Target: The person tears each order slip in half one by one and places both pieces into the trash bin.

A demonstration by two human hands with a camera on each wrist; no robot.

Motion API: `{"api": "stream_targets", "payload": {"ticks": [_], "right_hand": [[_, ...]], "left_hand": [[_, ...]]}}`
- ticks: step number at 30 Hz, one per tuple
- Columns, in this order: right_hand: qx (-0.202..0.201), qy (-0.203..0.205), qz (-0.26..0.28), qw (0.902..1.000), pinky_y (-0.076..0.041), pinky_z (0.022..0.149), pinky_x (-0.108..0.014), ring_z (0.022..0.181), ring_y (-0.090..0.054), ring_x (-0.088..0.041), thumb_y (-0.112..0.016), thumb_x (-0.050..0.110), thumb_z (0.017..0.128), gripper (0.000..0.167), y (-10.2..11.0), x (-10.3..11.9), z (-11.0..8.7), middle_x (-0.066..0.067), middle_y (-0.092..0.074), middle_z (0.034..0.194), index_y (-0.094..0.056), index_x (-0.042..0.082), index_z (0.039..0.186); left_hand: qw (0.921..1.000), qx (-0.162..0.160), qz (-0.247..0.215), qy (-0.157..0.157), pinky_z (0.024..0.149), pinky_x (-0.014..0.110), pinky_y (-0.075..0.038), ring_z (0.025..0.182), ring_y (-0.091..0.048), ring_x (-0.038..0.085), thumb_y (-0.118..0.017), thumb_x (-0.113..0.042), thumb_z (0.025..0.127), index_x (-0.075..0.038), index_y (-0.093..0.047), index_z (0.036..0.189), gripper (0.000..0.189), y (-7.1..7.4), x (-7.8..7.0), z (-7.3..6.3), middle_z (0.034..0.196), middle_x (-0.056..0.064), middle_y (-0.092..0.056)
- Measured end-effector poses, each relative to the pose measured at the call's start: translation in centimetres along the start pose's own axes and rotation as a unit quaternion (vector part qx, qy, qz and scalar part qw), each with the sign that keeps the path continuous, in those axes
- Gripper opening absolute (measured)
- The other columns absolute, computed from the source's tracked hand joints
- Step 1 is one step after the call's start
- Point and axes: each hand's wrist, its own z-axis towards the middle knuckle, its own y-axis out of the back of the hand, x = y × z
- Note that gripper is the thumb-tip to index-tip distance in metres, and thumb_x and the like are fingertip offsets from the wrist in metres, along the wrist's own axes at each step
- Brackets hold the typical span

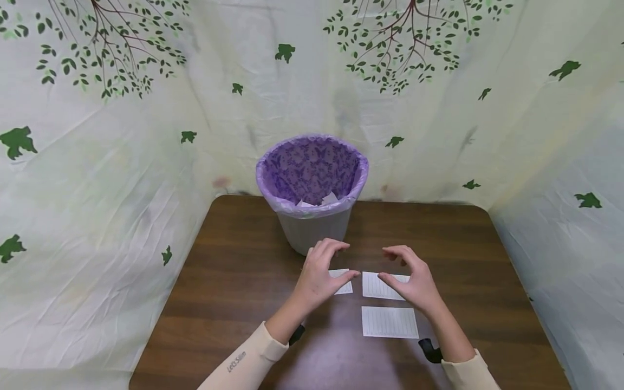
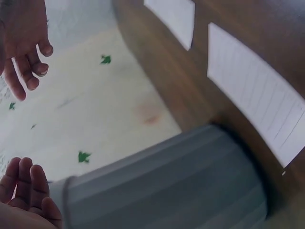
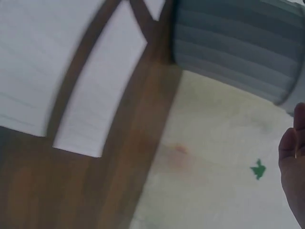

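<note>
Holding nothing in relaxed left hand [image 1: 317, 280] or right hand [image 1: 415, 281]; seemingly lining up a pickup, likely needing a low pinch on the far right paper [image 1: 382, 293].

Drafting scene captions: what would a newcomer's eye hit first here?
A round, ribbed grey bin with a purple patterned liner stands toward the far side of the brown wooden table. Closer in, the bare, empty left hand and right hand hover over white lined rectangular paper cards.
</note>
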Motion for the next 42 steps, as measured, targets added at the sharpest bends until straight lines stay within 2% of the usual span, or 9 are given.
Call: {"api": "stream_targets", "payload": {"ticks": [4,8,13,20,24,28,35,38,42], "right_hand": [[0.018,-0.017,-0.020,0.9995,-0.049,0.086,-0.026,0.105,-0.064,-0.020,-0.092,0.009,0.078,0.056,-0.2,-0.7,-1.7,-0.005,-0.073,0.117,-0.069,0.008,0.129],[0.033,-0.011,-0.048,0.9982,-0.051,0.082,-0.034,0.100,-0.064,-0.020,-0.093,0.010,0.076,0.055,-0.3,-1.5,-3.3,-0.004,-0.073,0.113,-0.069,0.007,0.126],[0.050,-0.012,-0.081,0.9954,-0.052,0.079,-0.031,0.096,-0.063,-0.017,-0.095,0.014,0.074,0.056,-0.4,-2.5,-5.3,0.001,-0.071,0.110,-0.069,0.010,0.124],[0.092,-0.019,-0.097,0.9909,-0.055,0.082,-0.040,0.097,-0.063,-0.018,-0.097,0.015,0.071,0.059,-0.7,-4.1,-7.3,-0.004,-0.073,0.113,-0.069,0.011,0.122],[0.122,-0.031,-0.119,0.9849,-0.054,0.083,-0.038,0.097,-0.064,-0.021,-0.098,0.022,0.071,0.061,-0.8,-4.9,-8.0,-0.004,-0.073,0.113,-0.069,0.008,0.123],[0.144,-0.044,-0.146,0.9778,-0.052,0.083,-0.038,0.097,-0.064,-0.020,-0.099,0.029,0.070,0.064,-1.0,-5.4,-8.3,0.000,-0.072,0.115,-0.069,0.009,0.123],[0.159,-0.057,-0.172,0.9705,-0.053,0.087,-0.040,0.103,-0.063,-0.016,-0.100,0.030,0.068,0.063,-1.1,-5.9,-8.9,0.005,-0.071,0.116,-0.070,0.013,0.121],[0.158,-0.051,-0.174,0.9705,-0.052,0.089,-0.041,0.105,-0.062,-0.015,-0.100,0.031,0.068,0.063,-1.2,-6.5,-9.3,0.007,-0.070,0.116,-0.070,0.015,0.120],[0.156,-0.031,-0.188,0.9692,-0.051,0.088,-0.041,0.106,-0.063,-0.015,-0.100,0.033,0.066,0.064,-1.3,-7.2,-9.8,0.007,-0.070,0.116,-0.071,0.014,0.120]], "left_hand": [[0.9998,0.018,0.006,-0.004,0.092,0.037,-0.049,0.112,-0.065,0.018,-0.096,-0.035,0.077,-0.012,-0.068,0.127,0.062,-1.2,0.1,-0.7,0.120,0.000,-0.070],[0.9991,0.038,0.015,-0.011,0.088,0.033,-0.048,0.110,-0.064,0.018,-0.096,-0.037,0.076,-0.012,-0.068,0.127,0.063,-2.7,0.2,-1.8,0.121,-0.002,-0.070],[0.9967,0.075,0.030,0.010,0.084,0.030,-0.046,0.107,-0.064,0.016,-0.096,-0.040,0.075,-0.012,-0.068,0.127,0.066,-4.6,0.5,-3.3,0.120,-0.001,-0.070],[0.9853,0.151,0.061,0.053,0.092,0.032,-0.048,0.113,-0.062,0.017,-0.095,-0.050,0.074,-0.014,-0.065,0.131,0.074,-6.6,0.5,-5.0,0.123,-0.002,-0.067],[0.9790,0.180,0.083,0.049,0.095,0.031,-0.049,0.114,-0.062,0.016,-0.093,-0.055,0.074,-0.016,-0.064,0.132,0.075,-7.6,0.2,-5.7,0.124,-0.005,-0.066],[0.9748,0.194,0.104,0.034,0.095,0.029,-0.049,0.110,-0.062,0.015,-0.093,-0.057,0.073,-0.016,-0.065,0.129,0.075,-8.4,-0.1,-6.2,0.121,-0.005,-0.067],[0.9670,0.227,0.110,0.033,0.097,0.029,-0.048,0.112,-0.061,0.014,-0.091,-0.057,0.075,-0.015,-0.065,0.130,0.074,-9.8,-0.6,-6.5,0.121,-0.004,-0.066],[0.9652,0.232,0.117,0.030,0.094,0.028,-0.048,0.110,-0.060,0.014,-0.091,-0.058,0.075,-0.015,-0.065,0.129,0.074,-10.5,-0.8,-6.5,0.119,-0.004,-0.065],[0.9577,0.250,0.139,0.032,0.088,0.025,-0.045,0.107,-0.058,0.013,-0.091,-0.061,0.073,-0.015,-0.065,0.129,0.077,-11.6,-1.1,-6.6,0.117,-0.004,-0.064]]}}
